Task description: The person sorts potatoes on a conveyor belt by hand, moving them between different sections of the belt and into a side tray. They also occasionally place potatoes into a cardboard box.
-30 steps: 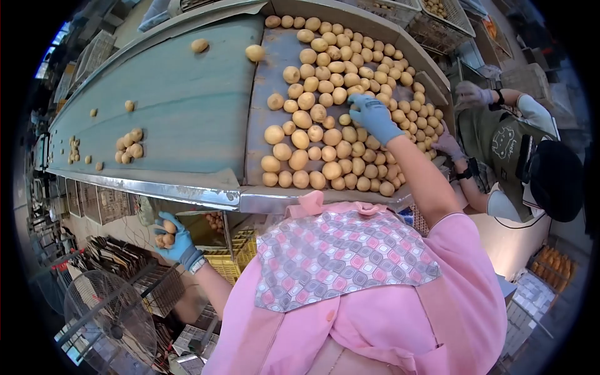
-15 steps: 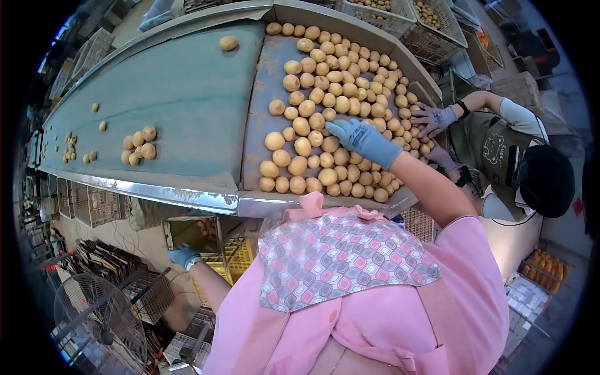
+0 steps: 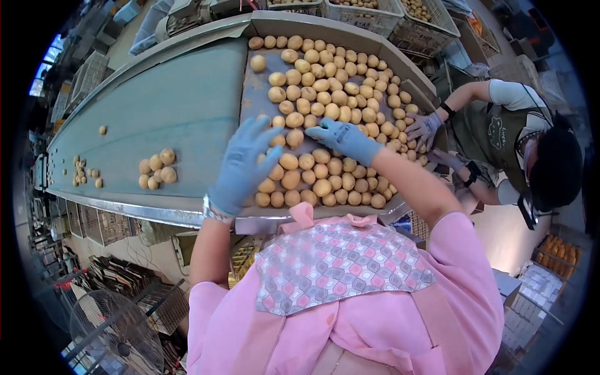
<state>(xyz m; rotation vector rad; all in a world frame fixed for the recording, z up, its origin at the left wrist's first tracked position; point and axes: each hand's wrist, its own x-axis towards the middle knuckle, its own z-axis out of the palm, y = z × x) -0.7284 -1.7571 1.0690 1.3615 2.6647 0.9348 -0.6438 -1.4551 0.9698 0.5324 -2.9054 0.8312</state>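
A pile of round, tan-yellow fruits (image 3: 331, 112) covers the flat tray (image 3: 252, 87) at the end of the green conveyor belt (image 3: 200, 94). My left hand (image 3: 242, 165), in a blue glove, reaches over the near left edge of the pile. Its fingers are spread open, and fruits show between and beside the fingertips. The gloved right hand (image 3: 350, 140) lies palm down over the middle of the pile. Its fingers stretch left, with the tips right beside a fruit (image 3: 295, 137); the fruits under the palm are hidden.
Across the right end, a co-worker's gloved hands (image 3: 425, 128) rest at the pile's edge. A small group of fruits (image 3: 158, 169) sits on the belt, with others farther left. Metal rims (image 3: 325, 25) border the tray. Crates of fruit (image 3: 425, 25) stand behind; a fan (image 3: 115, 331) stands lower left.
My left hand has come up from beside the yellow crate to the pile's left edge. The right hand has shifted slightly left. A lone fruit has moved off the belt onto the tray.
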